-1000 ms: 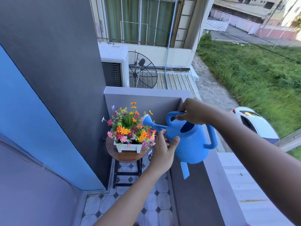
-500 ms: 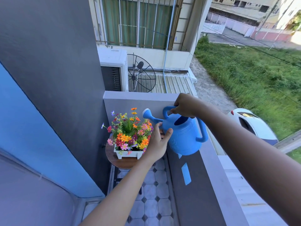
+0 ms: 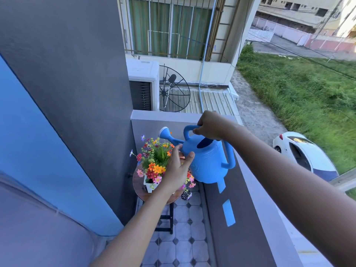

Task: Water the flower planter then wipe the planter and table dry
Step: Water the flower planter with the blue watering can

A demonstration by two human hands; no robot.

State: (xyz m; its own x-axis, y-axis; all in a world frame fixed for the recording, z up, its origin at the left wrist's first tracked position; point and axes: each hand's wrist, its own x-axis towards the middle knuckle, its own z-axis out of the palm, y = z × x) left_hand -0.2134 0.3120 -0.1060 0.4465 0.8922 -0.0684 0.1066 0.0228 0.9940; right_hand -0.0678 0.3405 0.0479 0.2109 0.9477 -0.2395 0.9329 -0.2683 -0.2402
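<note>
watering | right hand (image 3: pixel 209 125) clenching watering can (image 3: pixel 207 160) top handle | left hand (image 3: pixel 178 170) open, steadying can front | keeping rose (image 3: pixel 164 132) tipping slowly over planter (image 3: pixel 151 185)

Counted: one watering can (image 3: pixel 207 160), one planter (image 3: pixel 150 185), one table (image 3: pixel 139 185), two hands (image 3: pixel 178 170), one car (image 3: pixel 304 154).

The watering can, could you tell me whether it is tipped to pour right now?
Not pouring. The watering can is near level, its spout angled upward above the flowers; no water shows.
</note>
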